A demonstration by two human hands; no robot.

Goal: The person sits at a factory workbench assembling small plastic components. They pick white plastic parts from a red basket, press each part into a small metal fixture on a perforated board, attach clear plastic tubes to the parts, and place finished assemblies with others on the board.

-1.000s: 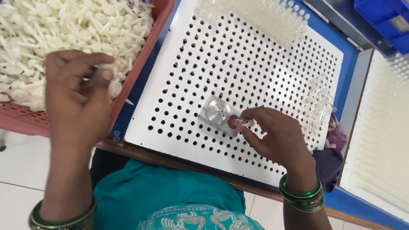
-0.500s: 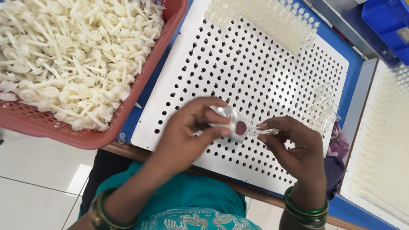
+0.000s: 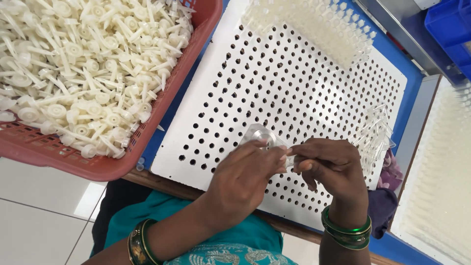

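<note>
1. The small clear plastic disc-shaped part (image 3: 260, 136) sits just above the white perforated plastic board (image 3: 294, 83), near its lower edge; it lies between the fingertips of both hands, where the two hands meet.
2. The left hand (image 3: 245, 179) closes its grip around the near side of the disc, fingers curled, thumb tip reaching toward the other hand; a thin clear piece shows between the two thumbs, too small to tell apart from the disc.
3. The right hand (image 3: 331, 164) pinches narrowly, thumb and forefinger nearly touching, on that clear piece beside the disc; the remaining fingers fold under the palm.
4. Both forearms rise from the bottom edge and converge over the board; the left wrist carries dark and gold bangles (image 3: 140, 243), the right wrist green bangles (image 3: 346, 233).
5. A red plastic mesh basket (image 3: 162, 127) heaped with white plastic stemmed caps (image 3: 73, 68) stands left of the board, partly off the blue counter (image 3: 412, 98); rows of clear plastic tubes (image 3: 314, 27) stand in the board's far holes; a loose cluster of clear tubes (image 3: 375, 135) lies just right of the right hand.
</note>
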